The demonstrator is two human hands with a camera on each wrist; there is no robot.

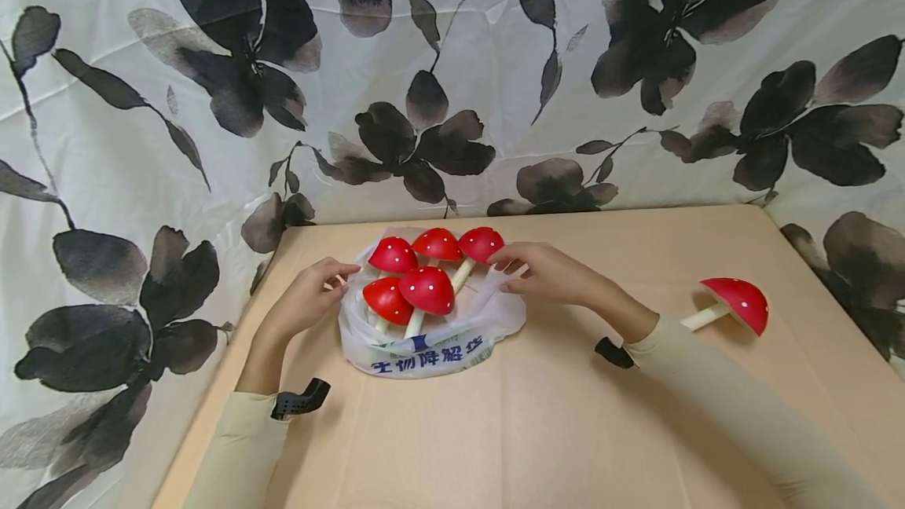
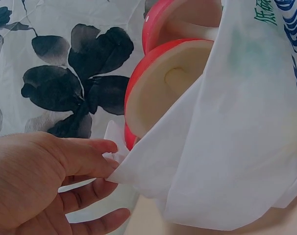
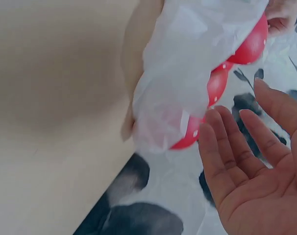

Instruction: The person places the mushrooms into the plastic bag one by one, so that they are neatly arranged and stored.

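A white plastic bag (image 1: 431,364) with blue printing stands on the table, its mouth spread wide. Several toy mushrooms (image 1: 427,291) with red, white-dotted caps and cream stems fill it. At the bag's left rim, my left hand (image 1: 311,298) pinches the plastic between thumb and forefinger; the left wrist view shows that hand (image 2: 65,181) close up, other fingers loose. My right hand (image 1: 547,273) is by the right rim, close to the rightmost cap. In the right wrist view this hand (image 3: 256,166) has relaxed fingers, holding nothing, beside the bag (image 3: 180,73).
Another red-capped mushroom (image 1: 738,305) lies on its side to the right, beyond my right forearm. Behind the light wooden table (image 1: 452,446) hangs a white cloth (image 1: 495,85) with dark flowers, which also runs down the left side.
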